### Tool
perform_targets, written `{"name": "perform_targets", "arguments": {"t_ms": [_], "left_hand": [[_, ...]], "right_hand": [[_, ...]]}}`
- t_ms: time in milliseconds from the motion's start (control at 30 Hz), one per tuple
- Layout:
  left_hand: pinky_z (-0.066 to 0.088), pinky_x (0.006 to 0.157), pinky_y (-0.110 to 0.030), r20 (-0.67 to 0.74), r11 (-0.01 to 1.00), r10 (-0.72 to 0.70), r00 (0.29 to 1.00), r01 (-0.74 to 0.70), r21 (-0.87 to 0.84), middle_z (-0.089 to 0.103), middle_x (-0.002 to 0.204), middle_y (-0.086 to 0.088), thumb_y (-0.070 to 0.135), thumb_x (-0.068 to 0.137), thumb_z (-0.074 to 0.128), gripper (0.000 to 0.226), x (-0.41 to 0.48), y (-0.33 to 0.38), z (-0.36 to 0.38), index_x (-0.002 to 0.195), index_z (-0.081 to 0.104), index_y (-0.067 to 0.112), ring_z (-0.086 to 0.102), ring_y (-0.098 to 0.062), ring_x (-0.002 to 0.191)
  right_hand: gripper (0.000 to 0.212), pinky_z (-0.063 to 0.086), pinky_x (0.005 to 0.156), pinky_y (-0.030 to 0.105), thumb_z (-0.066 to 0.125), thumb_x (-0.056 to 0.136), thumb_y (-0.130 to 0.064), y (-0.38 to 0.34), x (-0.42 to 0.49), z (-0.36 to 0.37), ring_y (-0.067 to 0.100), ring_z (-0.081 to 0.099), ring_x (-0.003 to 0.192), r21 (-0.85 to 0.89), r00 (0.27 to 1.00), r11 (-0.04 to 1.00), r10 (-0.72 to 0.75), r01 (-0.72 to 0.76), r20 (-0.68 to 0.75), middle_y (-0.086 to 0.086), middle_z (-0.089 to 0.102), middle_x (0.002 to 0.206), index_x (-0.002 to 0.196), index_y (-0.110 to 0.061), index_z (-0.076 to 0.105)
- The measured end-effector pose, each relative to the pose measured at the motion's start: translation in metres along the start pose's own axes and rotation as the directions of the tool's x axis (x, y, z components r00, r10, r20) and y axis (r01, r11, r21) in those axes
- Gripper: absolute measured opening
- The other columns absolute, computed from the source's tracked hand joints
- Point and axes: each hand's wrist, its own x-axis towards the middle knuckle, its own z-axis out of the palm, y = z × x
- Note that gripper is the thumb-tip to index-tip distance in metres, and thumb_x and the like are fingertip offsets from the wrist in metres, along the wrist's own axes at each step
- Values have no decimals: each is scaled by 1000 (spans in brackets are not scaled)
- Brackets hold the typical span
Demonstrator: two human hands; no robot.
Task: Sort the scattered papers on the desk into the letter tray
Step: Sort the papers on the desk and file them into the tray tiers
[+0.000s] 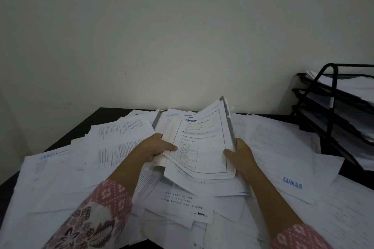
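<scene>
I hold a curling sheaf of printed sheets [199,147] above the scattered papers [283,147], my left hand [155,147] pinching its left edge, my right hand [239,154] gripping its right. The black wire letter tray [332,107] stands far right on the dark desk [81,127].

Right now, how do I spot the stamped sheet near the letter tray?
Find the black letter tray at far right. Toward the camera from it, just right of the right hand, lies a white sheet. It alone carries a blue LUNAS stamp reading upright.
</scene>
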Motion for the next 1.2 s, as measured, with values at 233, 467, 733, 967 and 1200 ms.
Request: {"name": "perform_targets", "arguments": {"t_ms": [233,467,733,967,1200], "left_hand": [[48,84,-29,-49,950,313,949,-314,-10,52,127,-5,8,85,67,64,-12,3,4,139,33,15,51,-18,108],[50,90,-31,-175,828,493,852,-521,-207,62,111,9,7,87,63,51,-28,15,9,132,44,21,60,-13,103],[52,89,-35,-230,770,528,818,-575,-277,64,115,-6,10,76,76,45,-33,43,2,115,55,17,63,-19,102],[55,80,-26,-365,675,590,720,-688,-267,65,110,0,23,88,64,27,-45,57,18,113,54,22,63,-17,101],[57,76,-30,-458,576,608,649,-757,-310,68,102,3,28,94,54,12,-57,68,31,105,59,28,66,-12,93]], "right_hand": [[29,49,71,29,54,92,-11,-1,0,-12,21,54,94,133,1000,991,27,-28,11,12,57,114,119,-3,48],[50,49,81,31,67,86,-21,-28,7,-42,22,60,102,531,997,847,-4,-40,81,6,60,118,130,-11,45],[33,52,73,25,66,86,-13,-57,-2,-70,15,62,92,518,972,823,-208,234,-108,2,65,105,116,-16,55],[41,51,92,37,64,88,-26,-66,-13,-67,22,58,111,414,944,849,-285,329,-166,7,60,123,124,-12,51],[15,50,63,16,50,96,-12,-80,-16,-68,9,55,74,392,886,804,-340,448,-316,12,57,91,105,-1,46]]}}
